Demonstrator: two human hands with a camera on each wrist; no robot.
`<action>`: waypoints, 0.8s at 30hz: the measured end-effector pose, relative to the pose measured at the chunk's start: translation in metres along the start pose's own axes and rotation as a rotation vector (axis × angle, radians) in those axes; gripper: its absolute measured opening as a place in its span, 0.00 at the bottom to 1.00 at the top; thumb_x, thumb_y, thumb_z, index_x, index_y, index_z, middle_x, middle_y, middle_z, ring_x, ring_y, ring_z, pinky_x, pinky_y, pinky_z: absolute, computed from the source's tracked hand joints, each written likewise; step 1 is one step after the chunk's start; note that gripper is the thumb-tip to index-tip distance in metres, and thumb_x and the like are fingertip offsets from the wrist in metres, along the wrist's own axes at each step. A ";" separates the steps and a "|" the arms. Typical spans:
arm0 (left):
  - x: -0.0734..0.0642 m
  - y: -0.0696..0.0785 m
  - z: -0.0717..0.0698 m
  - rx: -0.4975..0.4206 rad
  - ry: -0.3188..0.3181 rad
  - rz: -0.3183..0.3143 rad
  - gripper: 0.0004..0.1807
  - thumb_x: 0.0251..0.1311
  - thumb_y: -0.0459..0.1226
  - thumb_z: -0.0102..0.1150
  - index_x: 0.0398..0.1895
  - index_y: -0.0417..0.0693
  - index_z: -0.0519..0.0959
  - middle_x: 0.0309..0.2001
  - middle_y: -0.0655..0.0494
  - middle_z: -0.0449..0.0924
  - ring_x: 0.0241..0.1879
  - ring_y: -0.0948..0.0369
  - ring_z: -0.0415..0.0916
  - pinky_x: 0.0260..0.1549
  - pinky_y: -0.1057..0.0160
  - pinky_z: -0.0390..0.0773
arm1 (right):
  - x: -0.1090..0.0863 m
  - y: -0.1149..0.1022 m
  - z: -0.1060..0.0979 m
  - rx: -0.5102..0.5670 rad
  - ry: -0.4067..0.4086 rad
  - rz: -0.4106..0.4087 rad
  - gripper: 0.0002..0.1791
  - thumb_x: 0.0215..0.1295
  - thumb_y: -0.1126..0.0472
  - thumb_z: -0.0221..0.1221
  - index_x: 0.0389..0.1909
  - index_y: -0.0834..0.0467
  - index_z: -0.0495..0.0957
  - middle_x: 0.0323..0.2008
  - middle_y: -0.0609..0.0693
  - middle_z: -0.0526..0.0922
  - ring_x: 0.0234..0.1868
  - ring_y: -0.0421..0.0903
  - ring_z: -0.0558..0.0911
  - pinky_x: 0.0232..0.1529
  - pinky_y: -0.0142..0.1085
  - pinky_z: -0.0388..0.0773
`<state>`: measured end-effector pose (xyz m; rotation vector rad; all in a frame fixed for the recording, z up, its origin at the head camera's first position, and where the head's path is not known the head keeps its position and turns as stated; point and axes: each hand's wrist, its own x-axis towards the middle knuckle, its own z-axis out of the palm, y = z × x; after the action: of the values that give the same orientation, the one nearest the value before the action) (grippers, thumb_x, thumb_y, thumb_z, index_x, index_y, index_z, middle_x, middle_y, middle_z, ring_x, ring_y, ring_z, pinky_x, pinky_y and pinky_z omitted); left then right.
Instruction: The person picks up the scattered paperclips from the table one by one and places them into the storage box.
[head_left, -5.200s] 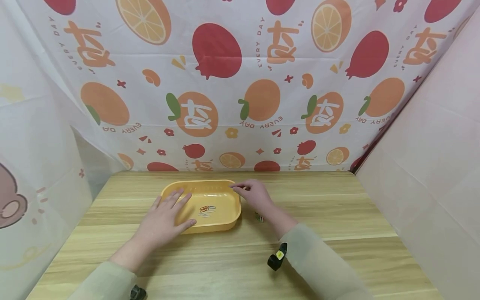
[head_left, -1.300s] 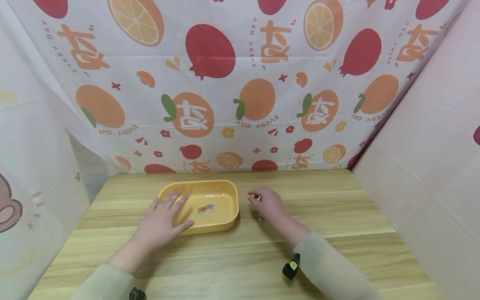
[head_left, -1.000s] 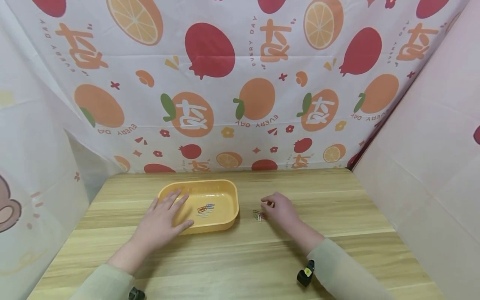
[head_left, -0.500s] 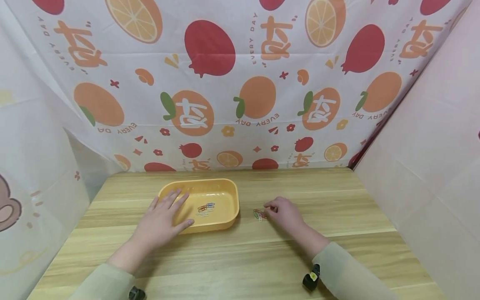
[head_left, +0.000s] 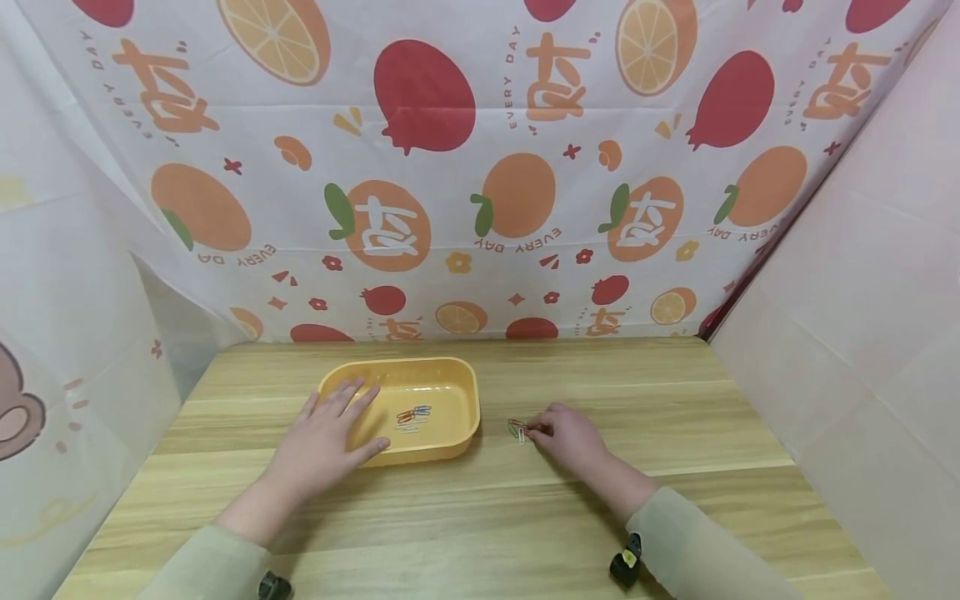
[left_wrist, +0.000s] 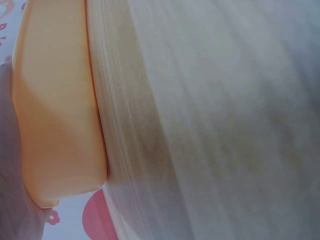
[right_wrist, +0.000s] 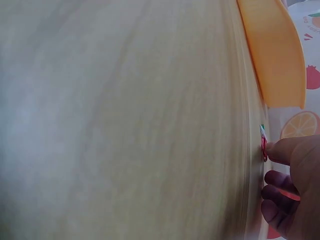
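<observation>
Far left, a pale fabric panel (head_left: 82,275), part of a cartoon figure on it. Next to it begins the white fruit-print fabric (head_left: 495,125), running across behind the wood-grain table (head_left: 450,525). Left sleeve (head_left: 206,567), beige, black device (head_left: 274,587) at the cuff. Left hand (head_left: 322,437) lies over the left side of the yellow tray (head_left: 438,452), fingers spread apart, tips over the inside, thumb over the near rim; how hard it presses, can't tell. On the tray floor, right of the thumb, red paper clips (head_left: 406,417) beside blue paper clips (head_left: 422,410), and white paper clips (head_left: 408,428) just in front, too small to count. Right of the tray, on the table and apart from it, a small pile: green paper clip (head_left: 513,431), white paper clip (head_left: 522,436), red paper clip (right_wrist: 264,150). Right hand (head_left: 573,437) is at the pile's right side, thumb and index tips close together, other fingers curled in; right wrist view has a fingertip touching the red clip, pinched or not can't tell. Right sleeve (head_left: 697,542) same beige, black-and-yellow device (head_left: 626,563) at its cuff. Far right, another pale fabric panel (head_left: 840,333)
</observation>
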<state>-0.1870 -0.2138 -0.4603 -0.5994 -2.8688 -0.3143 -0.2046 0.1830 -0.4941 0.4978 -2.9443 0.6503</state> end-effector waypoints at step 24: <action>0.001 0.000 0.001 -0.003 0.011 0.004 0.48 0.60 0.68 0.53 0.77 0.53 0.59 0.76 0.44 0.55 0.75 0.44 0.50 0.70 0.34 0.42 | 0.003 0.005 0.002 0.037 0.010 0.030 0.03 0.63 0.56 0.67 0.35 0.48 0.88 0.32 0.39 0.79 0.35 0.38 0.79 0.38 0.36 0.79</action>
<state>-0.1878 -0.2135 -0.4612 -0.6026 -2.8571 -0.3197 -0.2093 0.1853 -0.4971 0.4532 -2.9408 0.7098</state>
